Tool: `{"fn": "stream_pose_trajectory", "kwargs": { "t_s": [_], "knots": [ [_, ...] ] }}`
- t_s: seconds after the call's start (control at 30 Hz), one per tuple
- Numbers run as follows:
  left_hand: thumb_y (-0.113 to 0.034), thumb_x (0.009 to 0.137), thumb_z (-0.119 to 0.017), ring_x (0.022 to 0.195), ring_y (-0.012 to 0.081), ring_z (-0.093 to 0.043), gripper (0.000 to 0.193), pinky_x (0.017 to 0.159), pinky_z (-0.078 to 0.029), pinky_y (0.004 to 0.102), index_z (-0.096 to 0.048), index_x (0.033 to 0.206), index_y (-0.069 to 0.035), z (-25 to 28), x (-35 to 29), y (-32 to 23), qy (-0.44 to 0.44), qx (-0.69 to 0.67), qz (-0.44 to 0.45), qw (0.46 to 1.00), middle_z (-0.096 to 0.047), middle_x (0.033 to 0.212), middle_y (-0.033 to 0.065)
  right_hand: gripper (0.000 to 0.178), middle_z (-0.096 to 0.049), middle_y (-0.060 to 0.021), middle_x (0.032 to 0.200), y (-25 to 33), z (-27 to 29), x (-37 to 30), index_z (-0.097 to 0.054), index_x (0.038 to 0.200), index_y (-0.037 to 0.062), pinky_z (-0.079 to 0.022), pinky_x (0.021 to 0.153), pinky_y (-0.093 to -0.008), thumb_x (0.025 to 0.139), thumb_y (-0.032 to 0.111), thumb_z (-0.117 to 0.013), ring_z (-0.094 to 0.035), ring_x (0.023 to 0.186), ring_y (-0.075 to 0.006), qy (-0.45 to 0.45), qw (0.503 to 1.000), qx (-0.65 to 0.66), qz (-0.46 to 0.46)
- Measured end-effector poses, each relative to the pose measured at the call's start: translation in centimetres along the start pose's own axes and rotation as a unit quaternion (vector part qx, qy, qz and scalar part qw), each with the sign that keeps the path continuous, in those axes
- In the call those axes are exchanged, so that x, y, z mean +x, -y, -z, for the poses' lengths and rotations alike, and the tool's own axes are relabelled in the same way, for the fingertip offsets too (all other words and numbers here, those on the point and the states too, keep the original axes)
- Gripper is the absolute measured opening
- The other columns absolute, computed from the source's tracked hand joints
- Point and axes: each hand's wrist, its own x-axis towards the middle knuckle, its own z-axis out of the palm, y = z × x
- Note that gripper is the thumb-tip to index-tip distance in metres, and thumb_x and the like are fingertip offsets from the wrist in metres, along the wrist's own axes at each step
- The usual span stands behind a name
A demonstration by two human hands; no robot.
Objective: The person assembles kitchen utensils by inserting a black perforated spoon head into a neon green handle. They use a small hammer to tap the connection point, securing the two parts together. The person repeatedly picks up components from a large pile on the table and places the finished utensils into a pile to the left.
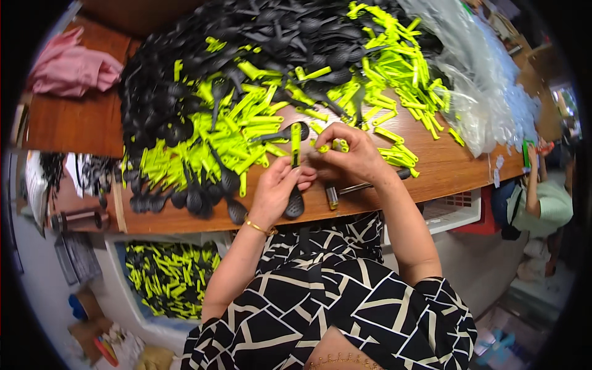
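My left hand is closed on a small black slotted spoon, its perforated bowl pointing toward me and its lime-green handle sleeve standing up beyond my fingers. Close beside it, my right hand is closed, with fingers bent around small lime-green handle pieces. On the table edge below the right hand lie a short metal cylinder and a thin rod-like tool with a dark end. Loose lime-green handle sleeves are heaped just beyond my hands.
A large pile of black spoons covers the table's far side. Below the left edge, a white bin contains green-handled black utensils. Clear plastic sheeting lies at right, pink cloth at left. Another person is at far right.
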Motion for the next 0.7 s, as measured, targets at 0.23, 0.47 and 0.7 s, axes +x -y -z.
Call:
{"fn": "stream_pose_trajectory", "kwargs": {
  "t_s": [0.23,0.47,0.7],
  "knots": [
    [-0.016,0.111,-0.056,0.11,0.0235,-0.074,0.03,0.095,-0.061,0.0335,-0.058,0.137,-0.002,-0.1,-1.3,-0.3,-0.009,-0.024,-0.014,1.0,-0.074,0.121,0.0154,0.015,-0.074,-0.0042,0.104,0.6,-2.9,0.2,-0.07,0.108,0.003,-0.056,0.086,-0.0272,0.094,0.001,-0.076,-0.071,0.098,-0.0125,-0.087,0.965,0.246,-0.016],
    [-0.01,0.111,-0.053,0.106,0.0187,-0.074,0.029,0.091,-0.06,0.0306,-0.056,0.138,0.001,-0.8,-2.4,-0.9,-0.009,-0.002,-0.017,1.0,-0.073,0.115,0.01,0.026,-0.07,0.0003,0.101,1.3,-5.0,0.3,-0.067,0.114,0.0036,-0.056,0.079,-0.0242,0.092,0.003,-0.081,-0.068,0.092,-0.0083,-0.041,0.982,0.184,-0.029],
    [-0.014,0.111,-0.055,0.098,0.0149,-0.074,0.026,0.086,-0.059,0.0279,-0.061,0.132,0.001,-1.0,-3.4,-0.3,-0.03,0.045,-0.052,0.997,-0.075,0.108,0.0083,0.033,-0.057,-0.0067,0.139,1.4,-6.8,-0.2,-0.067,0.123,0.0002,-0.057,0.083,-0.0241,0.092,0.001,-0.079,-0.069,0.101,-0.012,-0.075,0.995,0.064,0.028]
  ]
}}
